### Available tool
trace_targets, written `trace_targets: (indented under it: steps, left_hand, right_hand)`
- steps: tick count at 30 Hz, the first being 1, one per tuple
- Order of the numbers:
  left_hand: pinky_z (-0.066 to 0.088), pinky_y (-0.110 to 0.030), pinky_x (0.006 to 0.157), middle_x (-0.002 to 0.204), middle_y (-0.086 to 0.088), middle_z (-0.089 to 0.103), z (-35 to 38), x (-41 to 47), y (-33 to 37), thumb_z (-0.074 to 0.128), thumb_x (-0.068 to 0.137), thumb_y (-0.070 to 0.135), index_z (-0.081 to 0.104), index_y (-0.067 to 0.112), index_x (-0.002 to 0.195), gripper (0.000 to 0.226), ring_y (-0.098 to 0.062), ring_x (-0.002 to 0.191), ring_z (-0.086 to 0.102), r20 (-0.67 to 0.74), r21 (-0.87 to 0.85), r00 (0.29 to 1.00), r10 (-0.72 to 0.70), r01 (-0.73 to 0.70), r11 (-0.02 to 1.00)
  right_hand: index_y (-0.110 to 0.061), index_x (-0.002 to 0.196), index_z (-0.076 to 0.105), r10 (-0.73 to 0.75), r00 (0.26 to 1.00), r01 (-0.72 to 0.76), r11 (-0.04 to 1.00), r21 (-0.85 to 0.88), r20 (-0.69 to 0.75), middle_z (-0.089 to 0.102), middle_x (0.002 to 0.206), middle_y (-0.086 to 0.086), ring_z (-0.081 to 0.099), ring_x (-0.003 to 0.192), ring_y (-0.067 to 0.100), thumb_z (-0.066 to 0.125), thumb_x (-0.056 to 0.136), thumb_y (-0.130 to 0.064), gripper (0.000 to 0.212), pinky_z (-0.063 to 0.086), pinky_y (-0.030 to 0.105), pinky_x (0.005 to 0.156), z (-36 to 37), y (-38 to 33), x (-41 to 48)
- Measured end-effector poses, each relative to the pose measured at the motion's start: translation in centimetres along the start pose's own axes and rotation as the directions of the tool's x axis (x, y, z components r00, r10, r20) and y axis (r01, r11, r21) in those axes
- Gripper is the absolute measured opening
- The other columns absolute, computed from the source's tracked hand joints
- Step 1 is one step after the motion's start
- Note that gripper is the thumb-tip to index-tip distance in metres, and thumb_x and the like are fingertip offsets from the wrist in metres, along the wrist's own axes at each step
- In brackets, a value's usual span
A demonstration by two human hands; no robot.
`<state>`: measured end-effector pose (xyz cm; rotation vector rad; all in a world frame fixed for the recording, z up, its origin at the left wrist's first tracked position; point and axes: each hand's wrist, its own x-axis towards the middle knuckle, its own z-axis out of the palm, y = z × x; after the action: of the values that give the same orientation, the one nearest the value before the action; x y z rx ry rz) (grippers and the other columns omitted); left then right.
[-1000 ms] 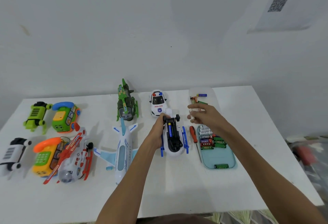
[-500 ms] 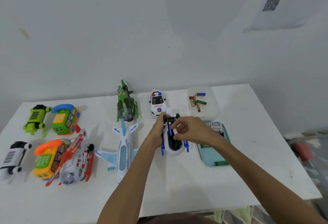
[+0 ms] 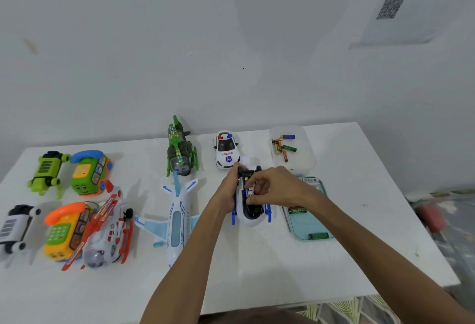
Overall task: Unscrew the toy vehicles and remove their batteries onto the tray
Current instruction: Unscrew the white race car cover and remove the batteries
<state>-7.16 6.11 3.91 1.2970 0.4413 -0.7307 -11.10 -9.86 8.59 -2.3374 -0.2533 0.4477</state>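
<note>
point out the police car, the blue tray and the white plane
police car (image 3: 226, 154): head view, on its white hood
blue tray (image 3: 305, 223): head view, on its bare floor
white plane (image 3: 176, 217): head view, on its fuselage

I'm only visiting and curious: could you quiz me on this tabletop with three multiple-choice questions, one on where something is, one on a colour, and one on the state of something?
1. Where is the police car?
A. on the tray
B. just beyond the held toy, nearer the wall
C. at the table's left end

2. What colour is the tray?
A. red
B. black
C. light blue

3. The held toy has a battery compartment that is:
A. open
B. covered
C. taped over

Answers:
1 B: it stands right behind the two hands.
2 C: its bare base is pale blue.
3 A: the left hand grips the toy while the right hand pinches a battery in the open bay.
</note>
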Motion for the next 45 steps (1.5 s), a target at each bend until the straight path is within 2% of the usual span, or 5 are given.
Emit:
trace_targets:
  steps: [12, 21, 29, 40, 45]
  left_hand:
    - [0.06, -0.037, 0.076, 0.09, -0.012, 0.077, -0.1, -0.5, 0.0, 0.059, 0.095, 0.06, 0.084, 0.02, 0.085, 0.048, -0.026, 0.077, 0.075, 0.174, -0.005, 0.984, 0.037, -0.037, 0.999]
    - [0.058, -0.034, 0.07, 0.083, -0.009, 0.073, -0.1, -0.5, 0.0, 0.058, 0.092, 0.051, 0.076, 0.014, 0.089, 0.041, -0.023, 0.069, 0.07, 0.107, 0.082, 0.994, 0.0, -0.009, 0.997]
    - [0.056, -0.031, 0.065, 0.074, -0.006, 0.069, -0.4, -0.4, 0.1, 0.058, 0.092, 0.05, 0.075, 0.015, 0.07, 0.044, -0.02, 0.06, 0.066, 0.079, 0.058, 0.997, -0.017, 0.012, 0.998]
    - [0.057, -0.03, 0.059, 0.069, -0.007, 0.068, 0.1, -0.8, 0.1, 0.056, 0.095, 0.048, 0.068, 0.013, 0.082, 0.039, -0.019, 0.058, 0.068, 0.056, 0.05, 0.998, 0.002, -0.005, 0.999]
    - [0.053, -0.03, 0.063, 0.065, -0.005, 0.068, -0.6, -0.8, 0.2, 0.055, 0.095, 0.047, 0.07, 0.014, 0.079, 0.039, -0.018, 0.054, 0.065, 0.038, -0.021, 0.999, -0.011, 0.011, 1.0]
  right_hand:
    - [-0.036, 0.117, 0.073, -0.027, 0.994, 0.025, 0.999, -0.023, -0.109, 0.062, 0.096, -0.015, 0.064, 0.08, -0.001, 0.075, 0.085, -0.03, 0.032, 0.043, 0.005, 0.066, 0.7, 1.5, -0.1]
    - [-0.037, 0.107, 0.075, 0.007, 0.985, 0.019, 0.989, 0.147, -0.171, 0.069, 0.098, -0.012, 0.065, 0.077, 0.002, 0.086, 0.075, -0.042, 0.033, 0.048, 0.013, 0.068, 1.5, 2.4, -0.4]
    - [-0.03, 0.106, 0.073, -0.047, 0.983, 0.061, 0.995, 0.075, -0.177, 0.068, 0.097, -0.01, 0.064, 0.075, 0.004, 0.083, 0.082, -0.032, 0.026, 0.052, 0.018, 0.069, 1.6, 2.0, 0.1]
    - [-0.021, 0.092, 0.064, -0.026, 0.977, 0.063, 0.983, 0.171, -0.211, 0.07, 0.082, -0.002, 0.069, 0.064, 0.01, 0.081, 0.085, -0.023, 0.019, 0.056, 0.022, 0.063, 1.6, 1.7, 0.8]
    - [-0.029, 0.116, 0.063, -0.045, 0.994, 0.075, 0.941, 0.33, -0.098, 0.072, 0.105, -0.008, 0.071, 0.093, 0.012, 0.061, 0.094, -0.01, 0.029, 0.059, 0.026, 0.076, 0.8, 2.3, -0.4]
